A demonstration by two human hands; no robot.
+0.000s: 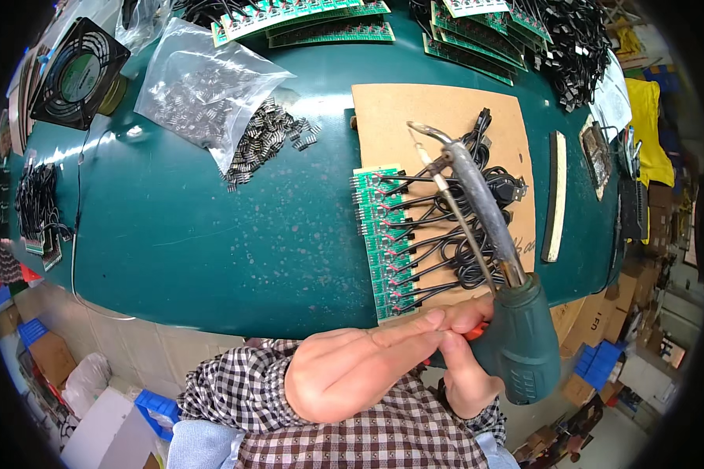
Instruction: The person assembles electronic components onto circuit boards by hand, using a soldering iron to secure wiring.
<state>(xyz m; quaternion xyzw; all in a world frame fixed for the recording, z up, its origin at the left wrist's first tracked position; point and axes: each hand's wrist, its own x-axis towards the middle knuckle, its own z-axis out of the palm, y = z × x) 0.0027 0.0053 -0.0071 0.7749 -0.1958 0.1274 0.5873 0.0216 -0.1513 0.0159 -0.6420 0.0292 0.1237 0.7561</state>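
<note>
A soldering gun (516, 344) with a green handle stands up in front of me, its bent metal tip over the brown board. Alongside its barrel runs a thin solder feed tube (463, 223). My right hand (471, 377) grips the handle, partly hidden behind it, near a red trigger (475, 331). My left hand (360, 363) reaches across to the right, fingers closed together against the right hand at the tube's lower end; what they pinch is hidden. Beyond the hands lies a strip of green circuit boards (387, 242) with black USB cables (465, 262) attached.
The strip rests partly on a brown board (438, 105) on the green table (235, 266). Small pin connectors (262, 141) spill from a clear bag (203, 78). A black fan (80, 74) stands far left. Stacked circuit boards (328, 33) lie at the back, a foam strip (554, 195) at right.
</note>
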